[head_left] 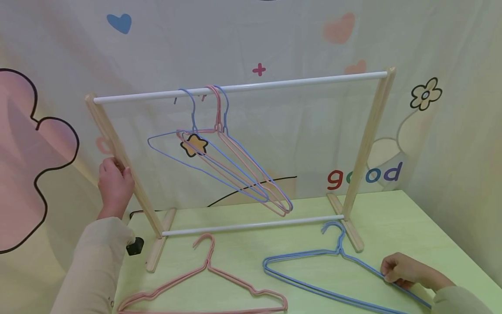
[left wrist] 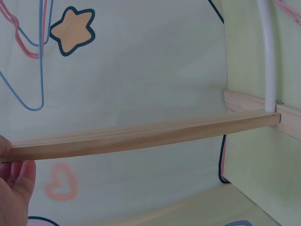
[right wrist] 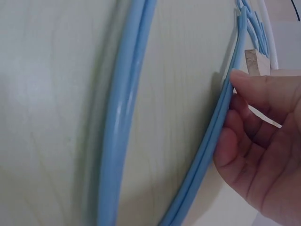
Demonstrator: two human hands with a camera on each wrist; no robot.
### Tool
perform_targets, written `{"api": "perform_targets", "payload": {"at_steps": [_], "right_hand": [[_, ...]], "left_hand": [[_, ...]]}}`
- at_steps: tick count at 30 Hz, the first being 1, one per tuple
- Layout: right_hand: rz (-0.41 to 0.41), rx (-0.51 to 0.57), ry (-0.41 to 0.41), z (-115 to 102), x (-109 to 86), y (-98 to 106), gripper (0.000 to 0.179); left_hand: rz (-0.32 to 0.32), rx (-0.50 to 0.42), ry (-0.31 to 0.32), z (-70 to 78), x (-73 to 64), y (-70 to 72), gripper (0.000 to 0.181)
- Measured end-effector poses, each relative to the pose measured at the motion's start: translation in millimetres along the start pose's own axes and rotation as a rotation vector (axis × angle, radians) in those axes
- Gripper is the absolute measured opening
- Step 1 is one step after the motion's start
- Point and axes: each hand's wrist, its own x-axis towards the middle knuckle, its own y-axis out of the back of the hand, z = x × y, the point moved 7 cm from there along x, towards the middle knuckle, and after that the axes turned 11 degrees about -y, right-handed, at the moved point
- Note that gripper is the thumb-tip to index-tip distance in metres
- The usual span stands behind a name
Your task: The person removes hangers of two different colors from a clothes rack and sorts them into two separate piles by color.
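Observation:
On the left my left hand grips the rack's left wooden post partway up. The left wrist view shows its thumb and fingertips around this post. At the lower right, my right hand pinches one sloping arm of a stack of blue hangers lying on the table. In the right wrist view the thumb of that hand presses on the blue wires, with the other fingers curled beneath. Pink hangers lie stacked on the table between the hands.
The rack's white top rail carries blue and pink hangers near its left half. A lower white rail joins the wooden feet. A small black object sits by the left foot. A printed curtain hangs behind.

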Motion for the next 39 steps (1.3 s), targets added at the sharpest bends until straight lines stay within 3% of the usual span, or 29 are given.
{"api": "perform_targets", "payload": {"at_steps": [5,9,19,25,39], "right_hand": [[0.018,-0.022,-0.012,2,1.0,3,0.009],[-0.002,-0.029,0.032,-7,-0.3,7,0.008],[-0.026,-0.049,0.104,-58,-4.6,15,0.02],[-0.023,-0.102,0.174,-105,-9.1,21,0.018],[0.01,-0.175,0.358,-251,-29.0,24,0.029]], "left_hand": [[-0.003,-0.004,0.002,-0.3,0.2,-0.4,0.03],[0.001,-0.007,-0.001,0.3,0.2,0.0,0.03],[-0.015,-0.014,0.021,-0.1,0.4,0.3,0.032],[-0.021,-0.021,0.009,-2.2,1.3,-1.2,0.032],[-0.01,-0.02,-0.01,-2.9,2.0,-0.7,0.031]]}}
